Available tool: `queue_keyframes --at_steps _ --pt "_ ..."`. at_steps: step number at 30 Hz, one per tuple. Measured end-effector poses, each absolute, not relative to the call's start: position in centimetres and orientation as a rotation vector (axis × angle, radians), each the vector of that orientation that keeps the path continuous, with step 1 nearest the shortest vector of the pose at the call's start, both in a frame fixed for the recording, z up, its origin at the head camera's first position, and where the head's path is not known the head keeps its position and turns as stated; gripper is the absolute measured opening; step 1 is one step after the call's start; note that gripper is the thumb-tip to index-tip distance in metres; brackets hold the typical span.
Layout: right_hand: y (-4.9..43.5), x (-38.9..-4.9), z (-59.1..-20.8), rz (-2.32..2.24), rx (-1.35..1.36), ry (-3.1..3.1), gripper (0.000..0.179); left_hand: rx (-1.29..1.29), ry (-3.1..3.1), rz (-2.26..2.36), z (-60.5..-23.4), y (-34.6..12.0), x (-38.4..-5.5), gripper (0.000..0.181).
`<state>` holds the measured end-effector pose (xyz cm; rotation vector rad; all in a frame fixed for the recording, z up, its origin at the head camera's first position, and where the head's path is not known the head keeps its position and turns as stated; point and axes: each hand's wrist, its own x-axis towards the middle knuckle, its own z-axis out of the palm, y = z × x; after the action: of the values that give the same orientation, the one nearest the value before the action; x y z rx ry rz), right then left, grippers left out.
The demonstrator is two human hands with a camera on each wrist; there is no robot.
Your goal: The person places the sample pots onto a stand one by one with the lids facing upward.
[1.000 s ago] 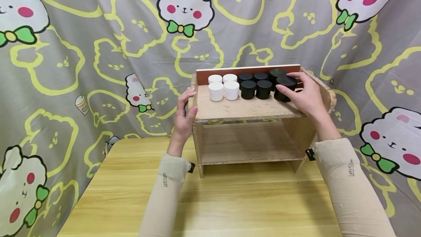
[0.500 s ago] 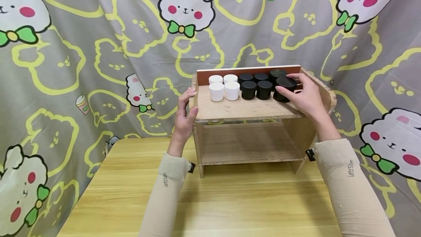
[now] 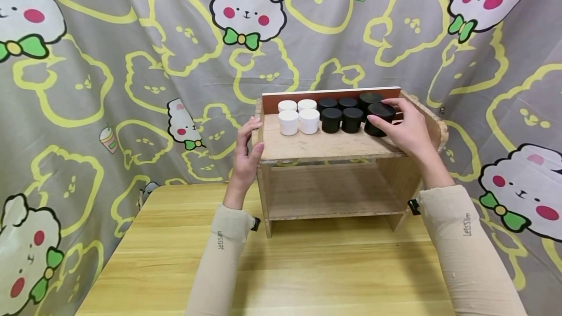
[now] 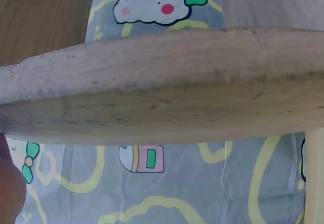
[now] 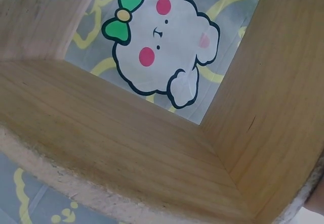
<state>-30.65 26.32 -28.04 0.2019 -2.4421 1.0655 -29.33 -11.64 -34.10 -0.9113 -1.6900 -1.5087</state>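
My right hand (image 3: 408, 126) pinches a large black lidded jar (image 3: 378, 126) between thumb and fingers. This jar is at the right front of the jars on the top board of a small wooden shelf (image 3: 303, 149). Behind it stands another large black jar (image 3: 370, 100), partly hidden. Smaller black jars (image 3: 331, 120) and white jars (image 3: 288, 122) line up to the left in two rows. My left hand (image 3: 246, 157) rests against the left side panel (image 3: 259, 133), fingers at its top edge and thumb in front. Wood fills much of both wrist views; a fingertip (image 4: 11, 191) shows in the left one.
The shelf stands on a yellow wood-grain table (image 3: 333, 277). Under its top is a lower board (image 3: 333, 191). A reddish-brown back strip (image 3: 272, 104) and a raised right side panel (image 3: 434, 126) border the top. A patterned curtain (image 3: 175, 62) hangs behind.
The large black jar in my right hand has shifted slightly left and down, towards the smaller black jars. My left hand has stayed at the side panel.
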Motion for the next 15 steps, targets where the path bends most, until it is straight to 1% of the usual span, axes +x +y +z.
queue_keyframes --at_steps 2,9,15 --pt "26.3 -30.7 -28.1 1.066 0.202 -2.443 0.07 -0.911 -1.694 -1.508 -33.9 -11.6 -29.1 0.042" --pt "26.4 -30.7 -28.1 1.07 0.204 -2.45 0.07 -0.903 -1.693 -1.479 -35.9 -12.1 -31.7 0.044" --pt "26.4 -30.8 -28.0 1.073 0.214 -2.45 0.073 -0.919 -1.68 -1.485 -36.4 -12.4 -32.5 0.047"
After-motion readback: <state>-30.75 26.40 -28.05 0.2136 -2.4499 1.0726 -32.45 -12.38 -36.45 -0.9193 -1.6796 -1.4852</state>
